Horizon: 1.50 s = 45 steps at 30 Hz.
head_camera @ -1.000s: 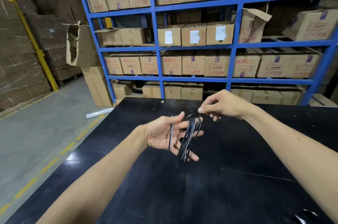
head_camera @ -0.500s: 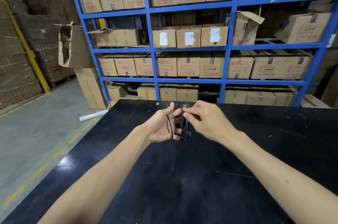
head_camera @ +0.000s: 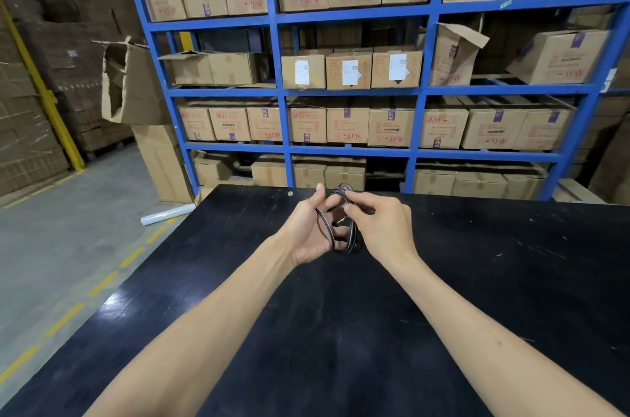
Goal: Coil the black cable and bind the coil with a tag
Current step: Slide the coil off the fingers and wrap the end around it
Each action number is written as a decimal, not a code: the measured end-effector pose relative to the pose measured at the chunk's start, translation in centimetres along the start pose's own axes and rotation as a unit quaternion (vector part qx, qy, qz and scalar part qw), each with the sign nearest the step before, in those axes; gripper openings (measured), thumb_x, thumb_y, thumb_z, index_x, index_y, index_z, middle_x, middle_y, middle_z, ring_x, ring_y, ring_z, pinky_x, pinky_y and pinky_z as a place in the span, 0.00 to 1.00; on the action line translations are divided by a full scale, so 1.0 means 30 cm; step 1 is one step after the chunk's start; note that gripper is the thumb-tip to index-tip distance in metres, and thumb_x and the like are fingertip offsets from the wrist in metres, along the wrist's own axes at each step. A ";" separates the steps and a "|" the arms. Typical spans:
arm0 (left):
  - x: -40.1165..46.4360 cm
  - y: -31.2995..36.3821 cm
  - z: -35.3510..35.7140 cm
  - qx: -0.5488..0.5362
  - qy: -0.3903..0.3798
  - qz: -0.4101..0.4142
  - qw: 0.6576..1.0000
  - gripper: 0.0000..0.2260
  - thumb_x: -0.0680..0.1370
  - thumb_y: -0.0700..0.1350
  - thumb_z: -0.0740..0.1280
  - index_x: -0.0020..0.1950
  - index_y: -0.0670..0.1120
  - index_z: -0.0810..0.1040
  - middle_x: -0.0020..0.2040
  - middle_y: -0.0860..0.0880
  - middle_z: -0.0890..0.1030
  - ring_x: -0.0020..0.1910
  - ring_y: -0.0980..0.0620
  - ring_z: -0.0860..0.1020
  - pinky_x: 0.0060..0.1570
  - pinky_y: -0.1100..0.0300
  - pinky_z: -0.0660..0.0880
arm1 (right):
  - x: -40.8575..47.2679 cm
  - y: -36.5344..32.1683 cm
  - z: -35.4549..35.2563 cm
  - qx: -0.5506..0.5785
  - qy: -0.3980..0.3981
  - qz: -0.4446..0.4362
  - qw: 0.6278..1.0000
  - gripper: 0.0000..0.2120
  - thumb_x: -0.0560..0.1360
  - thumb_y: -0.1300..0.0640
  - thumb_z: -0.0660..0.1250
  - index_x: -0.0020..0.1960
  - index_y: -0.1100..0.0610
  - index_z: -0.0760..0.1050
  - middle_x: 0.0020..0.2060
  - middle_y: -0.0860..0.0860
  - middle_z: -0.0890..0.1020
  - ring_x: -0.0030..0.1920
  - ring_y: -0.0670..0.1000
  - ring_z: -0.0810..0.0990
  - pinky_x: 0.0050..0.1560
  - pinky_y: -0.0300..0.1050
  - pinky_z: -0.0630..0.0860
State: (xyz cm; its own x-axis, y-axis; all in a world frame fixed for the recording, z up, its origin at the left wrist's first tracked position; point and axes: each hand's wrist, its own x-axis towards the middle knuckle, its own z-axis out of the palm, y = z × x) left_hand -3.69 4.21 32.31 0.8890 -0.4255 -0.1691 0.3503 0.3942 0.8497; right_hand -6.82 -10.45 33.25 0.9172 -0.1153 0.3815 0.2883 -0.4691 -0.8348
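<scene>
Ahead of you the blue shelf rack (head_camera: 419, 92) is packed with brown cardboard boxes (head_camera: 347, 125); nearly all are taped shut, so what they hold cannot be told. Three on the middle shelf carry white labels (head_camera: 350, 73), one box (head_camera: 455, 53) to the right of them sits tilted with its top flap lifted, and at the left end of the rack an open carton (head_camera: 131, 86) rests on its side atop a tall stack, its mouth turned toward the aisle and its inside too dark to read. A white roll (head_camera: 167, 214) lies on the concrete floor just beside the far left corner of your black table (head_camera: 477, 297). Your black cable (head_camera: 351, 239) is already gathered into several glossy loops, a narrow bundle standing on edge between your two hands, above the far middle of the table and clear of its surface. One strand runs across your left palm while the thicker bunch hangs just to its right, and the top of the coil arches up past your fingertips. Your left hand (head_camera: 312, 232) is cupped open with the loops around its fingers and the thumb raised. Your right hand (head_camera: 383, 225) is pressed close against it, fingertips pinched on the cable near the top of the coil.
</scene>
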 end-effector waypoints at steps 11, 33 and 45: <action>-0.027 -0.035 0.085 0.260 0.264 0.179 0.911 0.24 0.80 0.63 0.58 0.52 0.45 0.83 0.40 0.45 0.86 0.41 0.47 0.85 0.48 0.48 0.83 | 0.037 0.011 0.039 0.091 0.071 0.108 0.987 0.14 0.77 0.59 0.73 0.62 0.53 0.85 0.56 0.50 0.87 0.58 0.48 0.82 0.59 0.39 0.75; -0.043 -0.159 0.183 0.384 0.340 0.349 0.785 0.06 0.81 0.46 0.66 0.49 0.49 0.83 0.47 0.51 0.76 0.44 0.57 0.77 0.44 0.69 0.74 | 0.051 0.010 0.035 0.340 0.078 0.208 0.914 0.14 0.77 0.63 0.74 0.61 0.55 0.84 0.60 0.50 0.85 0.64 0.50 0.80 0.68 0.48 0.75; -0.019 -0.197 0.152 0.536 0.256 0.405 0.695 0.11 0.81 0.40 0.63 0.60 0.39 0.81 0.45 0.50 0.74 0.39 0.55 0.75 0.41 0.64 0.75 | 0.050 0.032 -0.009 0.331 0.021 0.190 0.924 0.14 0.77 0.63 0.73 0.62 0.56 0.85 0.60 0.50 0.85 0.62 0.49 0.80 0.60 0.42 0.76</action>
State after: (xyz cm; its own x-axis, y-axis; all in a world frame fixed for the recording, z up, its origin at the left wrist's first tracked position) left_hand -7.61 -1.61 29.66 0.7505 0.0359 0.6598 -0.5042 -0.6143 0.6070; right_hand -5.25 -11.30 33.11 0.9795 -0.2010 0.0152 0.0662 0.2497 -0.9661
